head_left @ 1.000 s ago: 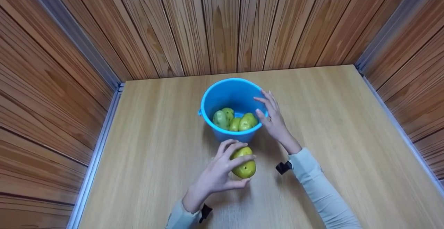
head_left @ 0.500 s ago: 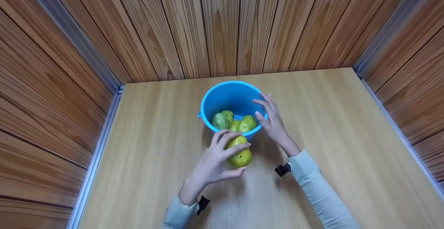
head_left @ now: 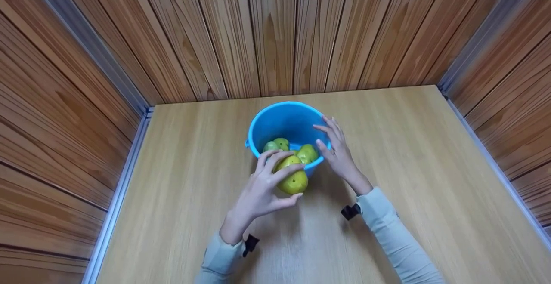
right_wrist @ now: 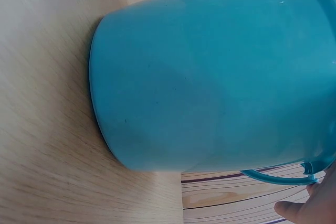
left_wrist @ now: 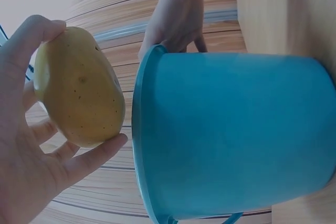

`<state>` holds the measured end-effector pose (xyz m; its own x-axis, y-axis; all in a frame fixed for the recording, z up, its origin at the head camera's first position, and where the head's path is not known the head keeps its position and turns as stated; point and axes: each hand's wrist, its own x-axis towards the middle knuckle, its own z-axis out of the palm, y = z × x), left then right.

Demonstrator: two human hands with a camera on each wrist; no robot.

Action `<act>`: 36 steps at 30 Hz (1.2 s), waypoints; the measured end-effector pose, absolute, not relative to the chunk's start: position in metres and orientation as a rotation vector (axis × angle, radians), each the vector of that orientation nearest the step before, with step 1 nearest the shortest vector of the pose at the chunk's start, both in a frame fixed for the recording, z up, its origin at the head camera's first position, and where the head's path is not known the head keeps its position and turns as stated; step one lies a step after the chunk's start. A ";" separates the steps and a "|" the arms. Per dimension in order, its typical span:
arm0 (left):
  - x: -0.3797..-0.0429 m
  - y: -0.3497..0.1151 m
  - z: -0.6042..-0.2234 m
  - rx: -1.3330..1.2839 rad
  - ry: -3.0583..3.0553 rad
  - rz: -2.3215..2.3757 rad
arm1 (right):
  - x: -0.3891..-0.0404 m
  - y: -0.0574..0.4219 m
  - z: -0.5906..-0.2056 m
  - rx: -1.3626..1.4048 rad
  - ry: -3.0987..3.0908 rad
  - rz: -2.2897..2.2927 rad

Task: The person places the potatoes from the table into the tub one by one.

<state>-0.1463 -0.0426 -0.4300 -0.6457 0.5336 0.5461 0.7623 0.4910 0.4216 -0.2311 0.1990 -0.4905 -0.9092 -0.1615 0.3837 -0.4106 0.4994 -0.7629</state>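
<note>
My left hand (head_left: 258,189) holds a yellow-green, potato-like oval (head_left: 293,181) between thumb and fingers, over the near rim of a blue bucket (head_left: 269,116). In the left wrist view, this speckled oval (left_wrist: 81,90) has small dark pits and is level with the bucket's mouth, apart from the rim. Several similar lumpy pieces (head_left: 307,152) lie inside the bucket, one paler green (head_left: 270,146); my left hand partly hides them. My right hand (head_left: 340,150) is at the bucket's right rim, fingers spread and extended. In the right wrist view, only part of that hand (right_wrist: 315,203) shows, near the handle.
The bucket stands upright on a light wooden table (head_left: 193,168). Wood-plank walls (head_left: 275,34) enclose the back and sides, with grey metal strips (head_left: 118,189) along the side edges. The bucket's handle (right_wrist: 278,180) hangs at its side.
My left hand has carried the yellow-green oval forward and slightly left, from in front of the bucket to over its near rim. My right hand has stayed at the rim.
</note>
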 end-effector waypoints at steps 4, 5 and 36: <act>-0.151 -0.042 -0.428 -1.073 -2.395 -0.913 | -0.231 0.199 -0.490 0.490 -2.480 1.372; -0.152 -0.042 -0.427 -1.072 -2.393 -0.913 | -0.231 0.200 -0.490 0.491 -2.480 1.373; -0.185 -0.040 -0.428 -1.016 -2.435 -0.963 | -0.230 0.199 -0.488 0.483 -2.480 1.367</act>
<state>-0.1852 -0.0402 -0.4278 -0.6908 0.4979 0.5243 0.7218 0.5169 0.4602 -0.2297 0.1990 -0.4878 -0.9085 -0.1585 0.3866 -0.4115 0.4999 -0.7621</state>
